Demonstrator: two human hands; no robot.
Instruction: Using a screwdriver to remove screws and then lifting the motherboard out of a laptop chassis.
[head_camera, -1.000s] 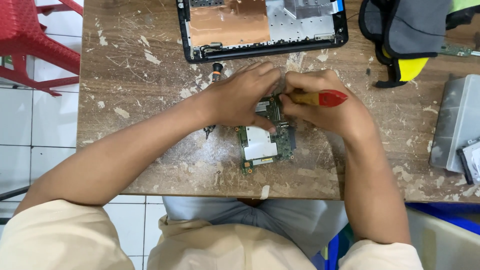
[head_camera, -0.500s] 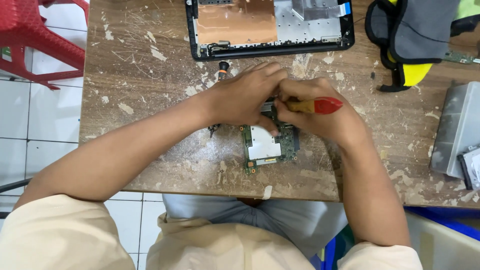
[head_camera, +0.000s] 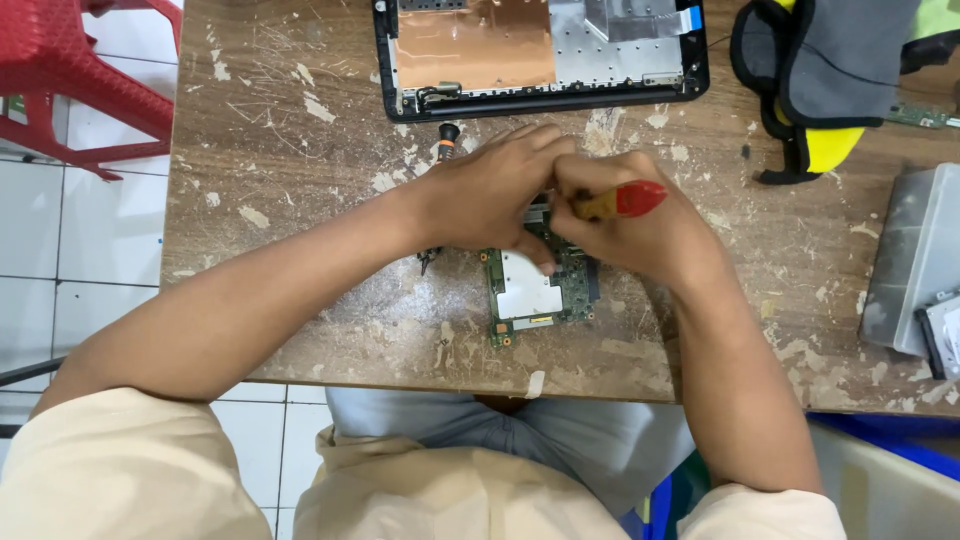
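Worn wooden counter (head_camera: 300, 130), chipped and scratched, over white floor tiles. At frame centre lies a green circuit board (head_camera: 535, 290) with a silver shield plate. The left hand (head_camera: 490, 195) presses on the board's upper edge, fingers curled down. The right hand (head_camera: 640, 235) is closed around a screwdriver (head_camera: 620, 202) with red-and-yellow handle, its tip hidden between the hands. An opened device shell (head_camera: 540, 50) lies at upper centre; a red plastic stool (head_camera: 80, 80) stands at upper left.

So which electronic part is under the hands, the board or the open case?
The small green circuit board near the table's front edge; both hands rest on it. The black open case lies untouched at the back.
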